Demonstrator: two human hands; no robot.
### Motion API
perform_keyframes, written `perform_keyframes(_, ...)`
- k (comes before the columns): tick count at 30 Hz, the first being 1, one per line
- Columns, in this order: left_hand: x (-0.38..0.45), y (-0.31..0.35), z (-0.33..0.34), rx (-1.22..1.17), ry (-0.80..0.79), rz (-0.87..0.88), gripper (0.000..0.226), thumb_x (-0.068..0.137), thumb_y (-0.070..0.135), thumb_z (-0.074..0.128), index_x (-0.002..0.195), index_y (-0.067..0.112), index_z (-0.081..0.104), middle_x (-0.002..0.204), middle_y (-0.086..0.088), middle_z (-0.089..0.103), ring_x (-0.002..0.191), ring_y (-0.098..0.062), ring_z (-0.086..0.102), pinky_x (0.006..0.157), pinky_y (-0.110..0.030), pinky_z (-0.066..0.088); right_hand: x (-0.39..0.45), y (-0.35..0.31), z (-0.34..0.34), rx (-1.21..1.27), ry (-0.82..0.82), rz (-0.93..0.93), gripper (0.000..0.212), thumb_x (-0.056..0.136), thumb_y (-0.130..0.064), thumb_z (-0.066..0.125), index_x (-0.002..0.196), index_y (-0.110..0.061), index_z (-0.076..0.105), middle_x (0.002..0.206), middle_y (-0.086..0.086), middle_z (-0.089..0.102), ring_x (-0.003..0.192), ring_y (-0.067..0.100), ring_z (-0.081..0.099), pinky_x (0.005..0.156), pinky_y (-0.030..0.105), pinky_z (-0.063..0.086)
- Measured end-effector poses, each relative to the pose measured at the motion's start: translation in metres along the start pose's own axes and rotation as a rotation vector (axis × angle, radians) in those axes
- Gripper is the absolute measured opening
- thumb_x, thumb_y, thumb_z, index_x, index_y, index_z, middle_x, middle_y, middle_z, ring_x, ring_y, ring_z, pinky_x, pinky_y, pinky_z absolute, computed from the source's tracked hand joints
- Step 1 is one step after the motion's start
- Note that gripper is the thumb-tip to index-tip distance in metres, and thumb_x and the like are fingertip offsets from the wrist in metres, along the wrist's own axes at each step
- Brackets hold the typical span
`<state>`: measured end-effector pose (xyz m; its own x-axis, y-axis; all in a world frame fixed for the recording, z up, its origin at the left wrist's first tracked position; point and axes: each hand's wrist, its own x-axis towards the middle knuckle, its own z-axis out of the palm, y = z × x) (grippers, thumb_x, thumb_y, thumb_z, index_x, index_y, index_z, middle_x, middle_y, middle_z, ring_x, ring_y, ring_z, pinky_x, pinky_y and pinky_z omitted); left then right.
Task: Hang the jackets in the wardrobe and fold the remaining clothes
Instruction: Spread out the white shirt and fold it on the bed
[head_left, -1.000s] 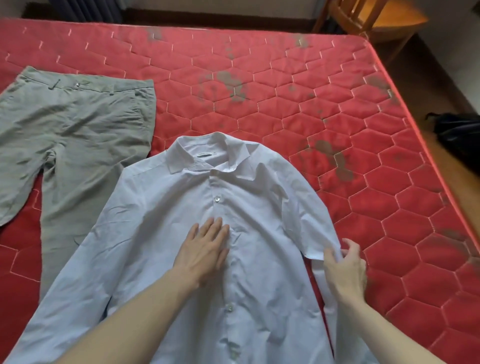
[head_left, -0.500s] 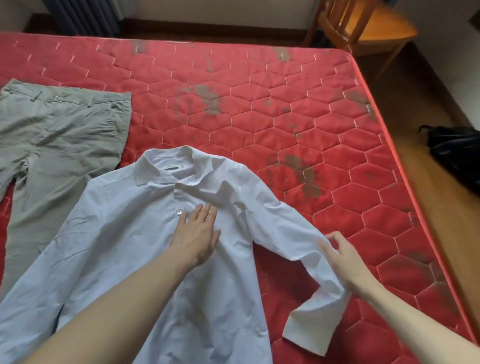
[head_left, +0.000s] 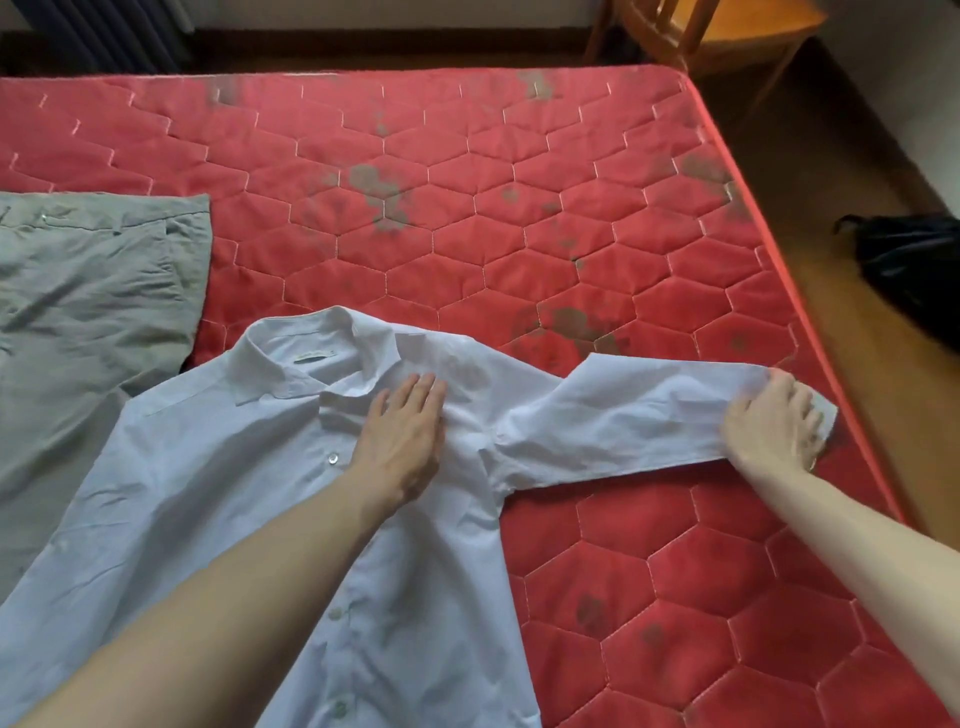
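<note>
Both hands on shirt (head_left: 270, 499): L (head_left: 402, 441) flat, R (head_left: 774, 423) gripping cuff.

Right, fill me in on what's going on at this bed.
A person is laying out a white shirt front side up on a red mattress. The left hand presses flat on the chest just below the collar, while the right hand grips the cuff end of the sleeve, stretched sideways toward the mattress edge. Nothing is folded yet. Grey trousers lie spread beside the shirt. A dark bag sits on the floor.
</note>
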<state>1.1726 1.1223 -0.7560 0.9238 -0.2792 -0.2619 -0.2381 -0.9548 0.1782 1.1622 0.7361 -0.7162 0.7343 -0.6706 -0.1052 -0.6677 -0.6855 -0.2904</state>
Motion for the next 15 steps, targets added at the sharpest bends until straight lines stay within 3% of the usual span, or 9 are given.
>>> perform_keyframes(3,0.032,0.008,-0.003,0.017,0.122,0.053,0.057,0.103,0.009,0.038,0.16,0.012,0.031,0.168,-0.007,0.029,0.156,-0.027,0.022,0.124,-0.049,0.022,-0.001,0.019,0.016,0.133,-0.038,0.3,0.049,0.107,-0.022,0.035,0.152,-0.004,0.029,0.159,0.025,0.028,0.146,0.044,0.027,0.115,0.055,0.026)
perform_keyframes(7,0.073,0.025,-0.006,0.027,0.157,0.126,0.065,0.095,-0.005,0.041,0.158,0.011,0.033,0.168,-0.007,0.028,0.157,-0.027,0.02,0.124,-0.046,0.021,0.015,0.042,0.03,0.282,-0.004,0.464,0.056,0.108,-0.026,0.044,0.151,0.005,0.026,0.158,0.032,0.028,0.145,0.047,0.029,0.117,0.047,0.024)
perform_keyframes(9,0.092,0.026,-0.003,0.05,0.066,0.157,0.069,0.092,-0.003,0.052,0.156,0.013,0.032,0.164,-0.007,0.031,0.151,-0.029,0.03,0.117,-0.046,0.032,0.026,0.051,0.032,0.377,0.064,0.507,0.058,0.104,-0.027,0.052,0.148,0.004,0.032,0.152,0.033,0.037,0.14,0.048,0.039,0.114,0.048,0.031)
perform_keyframes(11,0.106,0.029,0.004,0.086,0.006,0.17,0.06,0.091,0.006,0.061,0.147,0.014,0.04,0.148,-0.008,0.044,0.131,-0.033,0.047,0.099,-0.046,0.045,0.039,0.055,0.029,0.499,0.099,0.549,0.063,0.099,-0.028,0.062,0.147,0.002,0.033,0.148,0.03,0.044,0.136,0.044,0.047,0.11,0.047,0.038)
perform_keyframes(13,0.117,0.034,0.008,0.122,-0.013,0.176,0.045,0.093,0.015,0.062,0.134,0.015,0.046,0.13,-0.008,0.049,0.113,-0.033,0.053,0.085,-0.043,0.046,0.053,0.06,0.028,0.575,0.059,0.601,0.073,0.092,-0.028,0.072,0.147,0.0,0.032,0.144,0.024,0.05,0.131,0.039,0.052,0.105,0.042,0.042)
perform_keyframes(15,0.123,0.038,0.005,0.21,-0.029,0.186,0.036,0.092,0.021,0.063,0.122,0.018,0.044,0.119,-0.004,0.052,0.107,-0.029,0.053,0.081,-0.039,0.041,0.064,0.066,0.028,0.627,0.015,0.65,0.078,0.08,-0.024,0.081,0.142,-0.007,0.037,0.138,0.015,0.055,0.128,0.033,0.053,0.103,0.038,0.043)
